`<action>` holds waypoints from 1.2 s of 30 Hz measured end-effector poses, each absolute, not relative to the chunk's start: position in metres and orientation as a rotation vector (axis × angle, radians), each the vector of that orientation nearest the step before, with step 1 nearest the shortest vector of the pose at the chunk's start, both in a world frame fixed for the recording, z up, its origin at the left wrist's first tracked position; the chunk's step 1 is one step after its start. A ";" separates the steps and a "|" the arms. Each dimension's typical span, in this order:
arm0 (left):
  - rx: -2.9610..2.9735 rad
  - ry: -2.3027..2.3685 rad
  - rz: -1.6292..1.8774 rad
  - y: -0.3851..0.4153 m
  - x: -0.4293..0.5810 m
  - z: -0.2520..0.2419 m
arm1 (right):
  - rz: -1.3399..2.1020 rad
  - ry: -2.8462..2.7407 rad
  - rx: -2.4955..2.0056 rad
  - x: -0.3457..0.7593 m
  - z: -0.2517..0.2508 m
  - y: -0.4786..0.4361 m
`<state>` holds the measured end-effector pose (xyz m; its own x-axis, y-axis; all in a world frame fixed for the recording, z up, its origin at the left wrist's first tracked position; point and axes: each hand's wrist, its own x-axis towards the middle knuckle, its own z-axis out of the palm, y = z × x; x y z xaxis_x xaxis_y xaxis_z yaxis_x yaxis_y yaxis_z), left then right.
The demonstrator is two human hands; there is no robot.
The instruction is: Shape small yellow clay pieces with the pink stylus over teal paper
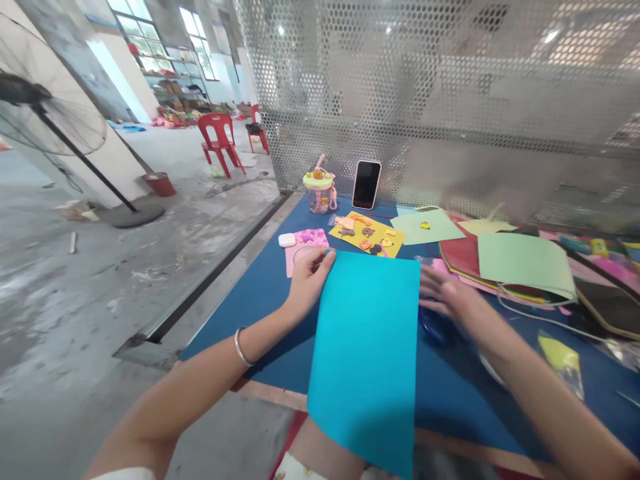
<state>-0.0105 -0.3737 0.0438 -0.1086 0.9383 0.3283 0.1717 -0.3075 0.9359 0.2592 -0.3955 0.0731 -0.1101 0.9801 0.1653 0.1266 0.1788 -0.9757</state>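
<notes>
A sheet of bright blue paper (367,347) hangs in front of me, its lower end past the table's front edge. My left hand (309,277) pinches its upper left corner between thumb and fingers. At the upper right edge, my right hand (445,290) is blurred, its fingers stretched out beside or behind the paper; I cannot tell whether they touch it. Under that hand lies a dark blue rounded object (437,327), partly hidden. Beyond the paper, a yellow card (350,235) carries several small animal-shaped pieces. A pink card (293,263) with a white case (287,241) lies by my left hand.
A lidded cup (319,195) and an upright phone (367,185) stand at the back, before a perforated metal panel (425,100). Pale green sheets (527,263), a red folder (457,250) and a small plastic packet (563,360) lie right. A fan (85,140) stands left.
</notes>
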 end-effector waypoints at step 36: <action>1.219 1.226 1.374 -0.367 -0.011 0.030 | 1.599 -1.094 -1.080 0.216 0.030 -0.387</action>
